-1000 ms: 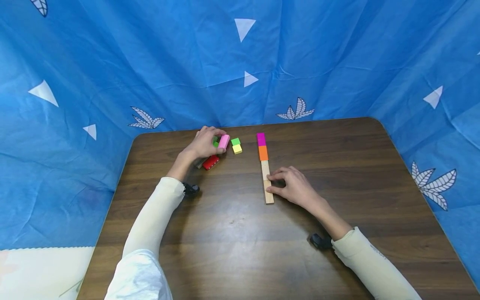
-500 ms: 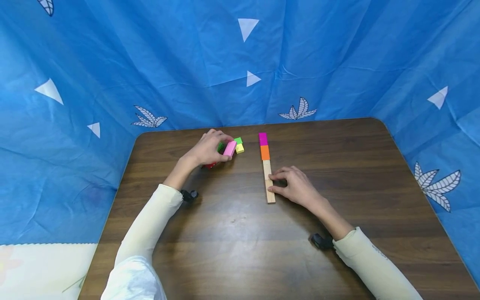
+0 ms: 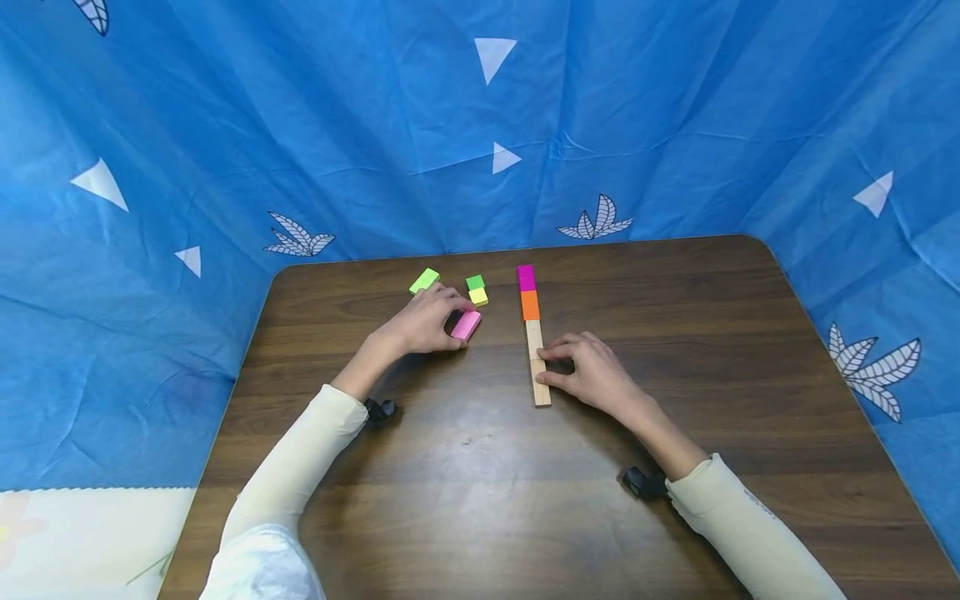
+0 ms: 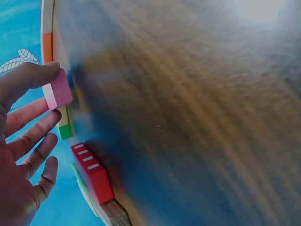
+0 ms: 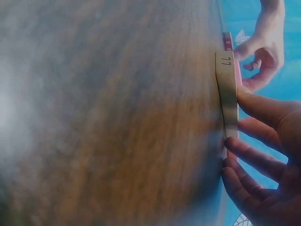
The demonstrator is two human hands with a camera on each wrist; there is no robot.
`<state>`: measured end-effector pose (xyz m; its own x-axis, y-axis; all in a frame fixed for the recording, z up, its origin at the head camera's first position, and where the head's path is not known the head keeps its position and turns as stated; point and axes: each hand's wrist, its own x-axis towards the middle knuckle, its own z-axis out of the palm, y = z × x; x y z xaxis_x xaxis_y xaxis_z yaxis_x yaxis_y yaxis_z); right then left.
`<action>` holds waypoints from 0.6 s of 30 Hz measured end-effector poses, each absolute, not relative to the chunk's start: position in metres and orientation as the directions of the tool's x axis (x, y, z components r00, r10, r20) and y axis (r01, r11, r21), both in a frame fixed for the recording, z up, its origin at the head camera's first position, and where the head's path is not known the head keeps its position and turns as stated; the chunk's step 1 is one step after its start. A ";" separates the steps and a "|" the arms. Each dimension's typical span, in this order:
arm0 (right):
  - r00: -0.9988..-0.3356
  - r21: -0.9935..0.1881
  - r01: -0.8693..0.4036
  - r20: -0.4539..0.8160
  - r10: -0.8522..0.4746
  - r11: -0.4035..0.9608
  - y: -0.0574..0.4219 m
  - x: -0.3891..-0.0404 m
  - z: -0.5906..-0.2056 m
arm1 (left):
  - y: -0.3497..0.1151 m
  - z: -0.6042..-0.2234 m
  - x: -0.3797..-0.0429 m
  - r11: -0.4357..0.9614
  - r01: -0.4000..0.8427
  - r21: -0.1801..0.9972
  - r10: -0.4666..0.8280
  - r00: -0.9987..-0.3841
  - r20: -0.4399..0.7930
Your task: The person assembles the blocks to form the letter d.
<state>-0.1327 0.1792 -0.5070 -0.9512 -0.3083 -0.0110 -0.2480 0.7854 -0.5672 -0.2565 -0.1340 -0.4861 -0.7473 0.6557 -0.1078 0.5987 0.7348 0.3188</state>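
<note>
My left hand (image 3: 423, 325) pinches a pink block (image 3: 466, 325) between thumb and fingertips. In the left wrist view that pink block (image 4: 60, 92) is tilted, the other fingers spread behind it. My right hand (image 3: 588, 371) touches the right side of two plain wooden blocks with thumb and fingertips, around their joint. The nearer wooden block (image 3: 542, 393) bears marks like 77 in the right wrist view; the farther wooden block (image 3: 533, 337) adjoins it. Beyond them, an orange block (image 3: 529, 306) and a magenta block (image 3: 527, 277) continue the straight row.
Left of the row lie a green block (image 3: 476, 282) and a yellow block (image 3: 478, 297), end to end. A lime green block (image 3: 424, 281) lies behind my left hand. The left wrist view shows a red block (image 4: 94, 174) with white marks and a brown block (image 4: 115, 214).
My left hand has brought the pink block to the right and nearer to me, uncovering the lime green block. The right hand stays at the wooden blocks.
</note>
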 end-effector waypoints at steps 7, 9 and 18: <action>-0.948 -0.572 -0.264 0.006 -0.318 0.776 0.180 -0.133 -0.508 | -0.137 -0.491 -0.251 0.744 0.583 0.327 0.641 -0.760 -0.103; -0.947 -0.574 -0.268 0.011 -0.320 0.774 0.180 -0.133 -0.509 | -0.137 -0.492 -0.249 0.750 0.573 0.332 0.628 -0.774 -0.083; -0.946 -0.572 -0.271 0.008 -0.325 0.774 0.181 -0.134 -0.509 | -0.138 -0.497 -0.248 0.758 0.553 0.345 0.604 -0.796 -0.049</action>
